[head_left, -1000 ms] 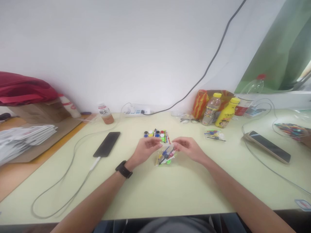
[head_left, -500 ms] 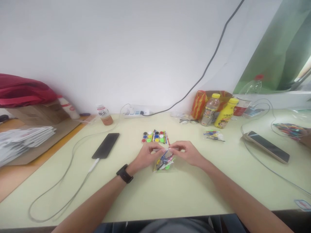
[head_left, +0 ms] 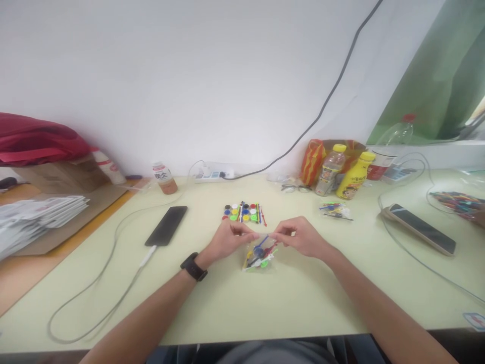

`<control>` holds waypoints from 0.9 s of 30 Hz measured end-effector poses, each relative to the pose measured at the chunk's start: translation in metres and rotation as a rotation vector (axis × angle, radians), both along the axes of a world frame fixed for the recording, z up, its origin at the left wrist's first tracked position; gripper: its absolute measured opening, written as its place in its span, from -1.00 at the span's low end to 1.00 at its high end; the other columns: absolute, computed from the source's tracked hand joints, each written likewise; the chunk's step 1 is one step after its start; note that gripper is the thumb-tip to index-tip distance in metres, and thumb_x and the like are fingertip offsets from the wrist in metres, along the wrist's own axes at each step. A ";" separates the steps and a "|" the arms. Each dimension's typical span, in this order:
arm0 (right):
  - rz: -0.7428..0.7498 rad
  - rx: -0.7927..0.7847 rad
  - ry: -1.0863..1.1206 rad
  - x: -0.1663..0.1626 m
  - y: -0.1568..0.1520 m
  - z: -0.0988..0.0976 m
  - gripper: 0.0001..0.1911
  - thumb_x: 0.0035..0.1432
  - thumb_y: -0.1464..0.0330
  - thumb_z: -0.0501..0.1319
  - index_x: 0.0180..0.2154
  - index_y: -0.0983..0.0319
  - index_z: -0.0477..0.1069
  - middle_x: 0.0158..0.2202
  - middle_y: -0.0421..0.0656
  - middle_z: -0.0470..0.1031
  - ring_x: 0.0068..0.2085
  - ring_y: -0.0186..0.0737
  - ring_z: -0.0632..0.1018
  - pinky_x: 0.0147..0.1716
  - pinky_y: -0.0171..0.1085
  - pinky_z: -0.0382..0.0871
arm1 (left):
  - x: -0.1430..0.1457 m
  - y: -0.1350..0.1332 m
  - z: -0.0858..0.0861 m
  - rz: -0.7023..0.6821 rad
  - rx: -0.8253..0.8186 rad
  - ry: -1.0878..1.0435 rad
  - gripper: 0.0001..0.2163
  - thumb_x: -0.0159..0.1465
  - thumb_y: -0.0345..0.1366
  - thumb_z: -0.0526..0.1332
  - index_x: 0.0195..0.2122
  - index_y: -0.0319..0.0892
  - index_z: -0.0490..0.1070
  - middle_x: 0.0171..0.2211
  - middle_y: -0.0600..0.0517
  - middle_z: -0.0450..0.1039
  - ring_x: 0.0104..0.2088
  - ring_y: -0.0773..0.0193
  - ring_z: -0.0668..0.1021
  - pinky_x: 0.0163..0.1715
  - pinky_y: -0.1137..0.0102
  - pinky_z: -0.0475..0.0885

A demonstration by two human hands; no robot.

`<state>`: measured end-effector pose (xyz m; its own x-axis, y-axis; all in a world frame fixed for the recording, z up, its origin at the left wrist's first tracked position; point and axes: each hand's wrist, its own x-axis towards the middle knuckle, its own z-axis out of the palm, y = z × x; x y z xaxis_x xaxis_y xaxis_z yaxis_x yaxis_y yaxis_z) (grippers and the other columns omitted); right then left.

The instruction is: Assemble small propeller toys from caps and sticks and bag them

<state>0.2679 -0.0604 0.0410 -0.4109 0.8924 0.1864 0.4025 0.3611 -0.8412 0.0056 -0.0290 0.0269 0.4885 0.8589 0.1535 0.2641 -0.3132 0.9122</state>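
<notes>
A small clear plastic bag of coloured plastic pieces hangs just above the pale green table. My left hand, with a black watch on the wrist, pinches the bag's top left edge. Its top right edge is pinched by my right hand. Both hands are closed on the bag's top. Just behind them lies a set of coloured round pieces and sticks in rows.
A black phone on a white cable lies at the left. Another small bag of pieces, glasses and bottles stand at the back right. A second phone lies far right. A small bottle and power strip are at the back.
My hands closed together on the bag's top half a second ago and have now drawn slightly apart, still pinching it. The bag stays between them.
</notes>
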 end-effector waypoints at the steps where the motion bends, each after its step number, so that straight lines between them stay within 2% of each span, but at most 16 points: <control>1: -0.002 -0.010 -0.001 0.002 -0.001 0.002 -0.66 0.25 0.12 0.32 -0.40 0.24 0.59 -0.52 -0.19 0.56 -0.52 -0.31 0.49 -0.49 -0.33 0.34 | 0.000 0.000 0.001 0.001 -0.012 0.003 -0.69 0.22 -0.05 0.43 -0.32 -0.24 0.70 -0.38 -0.12 0.67 -0.40 0.19 0.60 -0.39 0.38 0.47; 5: 0.010 -0.008 -0.015 0.008 -0.005 0.009 -0.64 0.27 0.09 0.29 -0.39 0.23 0.59 -0.52 -0.18 0.56 -0.52 -0.30 0.48 -0.49 -0.32 0.35 | -0.001 0.000 0.006 0.000 -0.018 0.012 -0.68 0.22 -0.03 0.43 -0.35 -0.25 0.68 -0.38 -0.11 0.67 -0.40 0.20 0.61 -0.40 0.38 0.49; 9: 0.032 0.078 -0.068 0.008 -0.010 0.014 -0.66 0.31 0.12 0.25 -0.38 0.21 0.57 -0.47 -0.15 0.59 -0.45 -0.27 0.49 -0.43 -0.30 0.36 | 0.000 -0.003 0.005 0.080 0.024 0.004 -0.65 0.16 -0.03 0.47 -0.49 -0.25 0.60 -0.50 -0.06 0.62 -0.51 0.28 0.55 -0.51 0.44 0.41; 11: 0.026 0.116 -0.082 0.005 -0.011 0.013 -0.68 0.33 0.15 0.22 -0.37 0.21 0.56 -0.42 -0.14 0.60 -0.41 -0.25 0.50 -0.39 -0.29 0.36 | 0.001 -0.005 0.003 0.071 0.017 -0.023 -0.65 0.16 -0.05 0.48 -0.51 -0.26 0.57 -0.51 -0.05 0.61 -0.52 0.31 0.54 -0.51 0.45 0.39; 17: 0.003 0.102 -0.027 -0.004 -0.011 0.009 -0.70 0.31 0.15 0.25 -0.34 0.21 0.58 -0.38 -0.15 0.60 -0.38 -0.25 0.48 -0.41 -0.30 0.31 | 0.005 -0.009 -0.001 0.044 0.028 -0.083 -0.70 0.17 -0.10 0.49 -0.48 -0.25 0.58 -0.49 -0.04 0.62 -0.48 0.30 0.56 -0.46 0.44 0.43; 23: -0.019 0.124 -0.078 0.005 -0.021 0.014 -0.67 0.32 0.13 0.25 -0.37 0.21 0.59 -0.43 -0.16 0.56 -0.43 -0.27 0.45 -0.44 -0.30 0.29 | 0.002 -0.009 0.010 -0.039 0.058 -0.013 -0.75 0.26 -0.09 0.42 -0.34 -0.20 0.69 -0.37 -0.08 0.68 -0.37 0.19 0.64 -0.34 0.38 0.53; 27: -0.056 0.177 -0.152 0.012 -0.036 0.012 -0.64 0.34 0.11 0.23 -0.40 0.20 0.54 -0.47 -0.17 0.53 -0.46 -0.29 0.42 -0.46 -0.30 0.27 | 0.003 -0.011 0.014 -0.073 0.087 0.014 -0.74 0.28 -0.08 0.39 -0.33 -0.20 0.67 -0.38 -0.07 0.67 -0.37 0.21 0.64 -0.36 0.40 0.52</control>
<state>0.2802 -0.0960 0.0530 -0.3965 0.8736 0.2821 0.5434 0.4710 -0.6949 0.0082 -0.0404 0.0411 0.5519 0.8048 0.2183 0.2506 -0.4097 0.8771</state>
